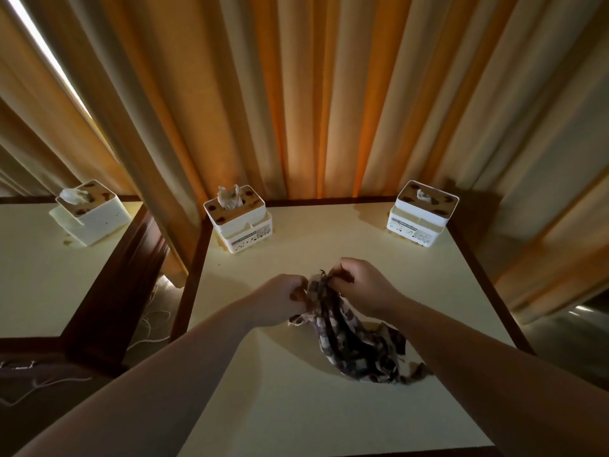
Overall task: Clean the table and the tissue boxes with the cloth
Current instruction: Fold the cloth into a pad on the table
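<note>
Two tables stood side by side before the long tan curtains (329, 94). There were three tissue boxes in all, one cloth, and two bare hands at work.

On the main table (296, 407), cream-topped with a dark wooden edge, two white tissue boxes sat at the far corners: the left tissue box (238, 222) at about eleven o'clock and the right tissue box (422, 214) at about one o'clock, each with a tissue poking up from its brown-patterned lid. The third tissue box (87, 214) stood on the neighbouring table (39, 275), off at nine o'clock, across a narrow gap where pale cords (151, 328) lay on the floor.

Near the table's centre the person held the checked brown cloth (349, 344). The left hand (280, 301) pinched its upper edge with curled fingers, and the right hand (362, 288), just beside it, gripped the same bunched top. The rest of the cloth trailed down toward five o'clock and lay crumpled on the tabletop.

Open cream surface stretched between the hands and both boxes, and more lay at six o'clock toward the near edge. The boxes sat close to the rear edge, near the curtain folds.
</note>
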A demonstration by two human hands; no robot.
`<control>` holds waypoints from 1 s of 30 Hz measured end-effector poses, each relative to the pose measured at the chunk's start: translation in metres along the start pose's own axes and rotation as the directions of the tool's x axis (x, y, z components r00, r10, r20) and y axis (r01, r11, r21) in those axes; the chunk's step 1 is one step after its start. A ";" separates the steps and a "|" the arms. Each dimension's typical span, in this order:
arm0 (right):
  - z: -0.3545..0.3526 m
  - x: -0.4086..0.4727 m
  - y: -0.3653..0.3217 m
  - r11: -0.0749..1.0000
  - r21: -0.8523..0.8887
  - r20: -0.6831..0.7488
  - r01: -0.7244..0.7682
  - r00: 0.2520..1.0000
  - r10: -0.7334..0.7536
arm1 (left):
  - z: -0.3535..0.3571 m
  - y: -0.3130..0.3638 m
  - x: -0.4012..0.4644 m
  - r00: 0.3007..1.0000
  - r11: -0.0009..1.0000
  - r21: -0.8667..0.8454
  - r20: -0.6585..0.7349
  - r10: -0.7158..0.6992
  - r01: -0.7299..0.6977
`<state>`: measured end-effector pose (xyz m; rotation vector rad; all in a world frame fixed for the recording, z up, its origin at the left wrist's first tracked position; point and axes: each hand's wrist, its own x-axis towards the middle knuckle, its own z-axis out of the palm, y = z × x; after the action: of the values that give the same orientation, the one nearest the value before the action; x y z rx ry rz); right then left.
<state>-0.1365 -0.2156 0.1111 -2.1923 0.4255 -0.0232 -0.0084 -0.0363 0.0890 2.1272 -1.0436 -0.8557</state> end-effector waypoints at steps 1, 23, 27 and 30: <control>-0.006 -0.001 -0.004 1.000 0.029 -0.012 -0.004 1.000 0.004 | 0.002 0.003 0.001 1.000 1.000 0.002 -0.002 -0.007 0.007; -0.118 -0.005 -0.054 0.972 -0.160 -0.046 0.171 0.983 -0.180 | -0.051 0.105 0.013 0.980 0.982 0.009 -0.065 0.190 -0.190; -0.136 -0.006 -0.077 0.952 -0.221 -0.070 0.212 0.970 -0.232 | -0.073 0.129 0.007 0.980 0.977 0.100 -0.045 0.193 -0.188; -0.150 -0.009 -0.093 0.947 -0.195 -0.135 0.254 0.950 -0.283 | -0.087 0.142 0.002 0.978 0.972 0.119 -0.024 0.208 -0.204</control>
<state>-0.1432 -0.2772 0.2769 -2.4183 0.2194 -0.3268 -0.0024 -0.0885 0.2469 2.0745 -1.2966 -0.6685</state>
